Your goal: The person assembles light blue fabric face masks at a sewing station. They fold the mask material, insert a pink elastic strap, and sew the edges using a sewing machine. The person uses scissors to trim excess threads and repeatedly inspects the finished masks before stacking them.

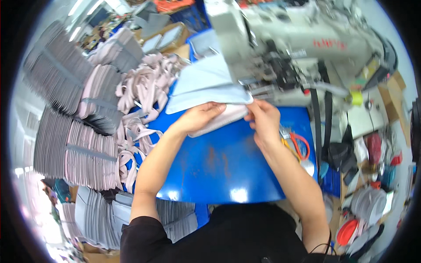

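My left hand [201, 117] grips a pale pink fabric piece [231, 115], its thumb lying on top and its other fingers hidden underneath. At the right end of that piece, my right hand [265, 117] pinches the edge where pink meets light grey-blue fabric [204, 81]. The grey-blue fabric spreads beyond both hands and reaches under the head of a sewing machine [280, 48]. Whether the pink and grey-blue parts are one piece I cannot tell. A pair of scissors [300, 146] with orange-red handles lies beside my right forearm.
The fabric is above a blue work table [215, 166] with a curved front edge. Bundled stacks of grey and pink pieces [90, 144] stand on the left, next to a tangle of pink strips [147, 83]. Black straps [326, 109] hang at the machine's right.
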The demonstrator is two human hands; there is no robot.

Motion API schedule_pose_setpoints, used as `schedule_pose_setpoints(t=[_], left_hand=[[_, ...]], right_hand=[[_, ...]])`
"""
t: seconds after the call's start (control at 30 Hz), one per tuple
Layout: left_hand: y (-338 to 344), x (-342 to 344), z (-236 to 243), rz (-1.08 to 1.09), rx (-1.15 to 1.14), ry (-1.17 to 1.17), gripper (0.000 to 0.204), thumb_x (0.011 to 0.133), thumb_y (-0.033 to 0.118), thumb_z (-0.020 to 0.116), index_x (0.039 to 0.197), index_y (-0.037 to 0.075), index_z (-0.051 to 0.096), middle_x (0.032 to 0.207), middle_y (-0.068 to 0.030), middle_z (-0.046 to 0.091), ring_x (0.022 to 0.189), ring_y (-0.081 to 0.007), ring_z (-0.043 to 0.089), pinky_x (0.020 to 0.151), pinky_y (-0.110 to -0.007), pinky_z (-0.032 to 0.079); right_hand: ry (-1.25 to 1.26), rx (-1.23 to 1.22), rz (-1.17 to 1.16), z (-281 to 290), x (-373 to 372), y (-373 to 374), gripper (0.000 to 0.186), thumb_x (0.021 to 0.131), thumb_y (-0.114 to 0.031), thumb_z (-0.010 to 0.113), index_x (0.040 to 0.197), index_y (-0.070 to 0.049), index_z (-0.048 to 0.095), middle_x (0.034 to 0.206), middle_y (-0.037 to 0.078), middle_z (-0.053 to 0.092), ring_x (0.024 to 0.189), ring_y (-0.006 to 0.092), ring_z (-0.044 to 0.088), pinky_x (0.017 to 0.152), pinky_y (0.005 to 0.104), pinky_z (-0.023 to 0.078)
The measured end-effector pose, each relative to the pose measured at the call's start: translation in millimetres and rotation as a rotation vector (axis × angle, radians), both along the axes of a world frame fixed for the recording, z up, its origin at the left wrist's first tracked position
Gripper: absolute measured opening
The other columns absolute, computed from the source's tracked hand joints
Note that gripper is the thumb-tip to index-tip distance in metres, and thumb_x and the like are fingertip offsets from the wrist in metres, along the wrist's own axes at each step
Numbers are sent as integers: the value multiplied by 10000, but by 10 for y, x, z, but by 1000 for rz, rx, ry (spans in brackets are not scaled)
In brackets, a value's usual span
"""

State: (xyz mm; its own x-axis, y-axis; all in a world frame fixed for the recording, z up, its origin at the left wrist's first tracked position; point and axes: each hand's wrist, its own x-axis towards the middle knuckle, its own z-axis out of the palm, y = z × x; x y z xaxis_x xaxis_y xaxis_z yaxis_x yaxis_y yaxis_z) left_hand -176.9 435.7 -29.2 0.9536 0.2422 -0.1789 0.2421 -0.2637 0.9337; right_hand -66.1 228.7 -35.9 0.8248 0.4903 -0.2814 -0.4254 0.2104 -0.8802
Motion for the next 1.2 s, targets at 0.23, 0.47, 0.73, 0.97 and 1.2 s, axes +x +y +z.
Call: schedule_pose_setpoints(t=[0.23, 0.47, 0.73, 0.97, 1.2], left_hand=[[-260, 640, -230, 413, -1253, -397, 290, 1054, 315, 593, 1103, 37, 663, 1031, -71, 684, 909, -187, 637, 747, -342, 538], [-642, -251, -310, 235, 596, -327, 316, 851, 137, 825, 1105, 7, 690, 1229, -185, 688, 1108, -344, 669, 961, -426, 528], [-1069, -280, 593, -343, 1078, -396, 111, 773, 6, 695, 853, 11, 619, 1156, -154, 672, 843, -348, 700, 724, -447, 572], [-1379, -145, 650, -330, 972, -368, 177, 772, 55, 736, 908, 29, 626, 972, -127, 638, 771, -342, 649, 680, -441, 517], [-824, -28, 1028, -302, 1680, -292, 552, 839, 132, 715, 1377, 223, 635, 990, -56, 626, 772, -253, 694, 679, -398, 539]], right_hand=[[-14, 30, -20, -35, -31, 68, 244, 947, -228, 784, 1001, -1, 715, 820, 40, 721, 625, 115, 689, 469, 228, 413], [4, 33, 25, 52, -54, 71, 263, 976, -270, 753, 985, -19, 676, 856, 53, 711, 708, 143, 728, 514, 241, 476], [-74, -92, 134, 86, 11, -59, 184, 893, -167, 737, 959, -13, 663, 874, 47, 674, 726, 147, 667, 620, 305, 544], [-93, -14, 221, -27, 128, -93, 200, 828, -58, 719, 975, 77, 719, 853, 122, 726, 711, 165, 680, 583, 303, 535], [11, 87, 252, -28, 76, -129, 157, 884, -47, 742, 1031, -8, 705, 848, 17, 689, 654, 74, 578, 526, 233, 438]])
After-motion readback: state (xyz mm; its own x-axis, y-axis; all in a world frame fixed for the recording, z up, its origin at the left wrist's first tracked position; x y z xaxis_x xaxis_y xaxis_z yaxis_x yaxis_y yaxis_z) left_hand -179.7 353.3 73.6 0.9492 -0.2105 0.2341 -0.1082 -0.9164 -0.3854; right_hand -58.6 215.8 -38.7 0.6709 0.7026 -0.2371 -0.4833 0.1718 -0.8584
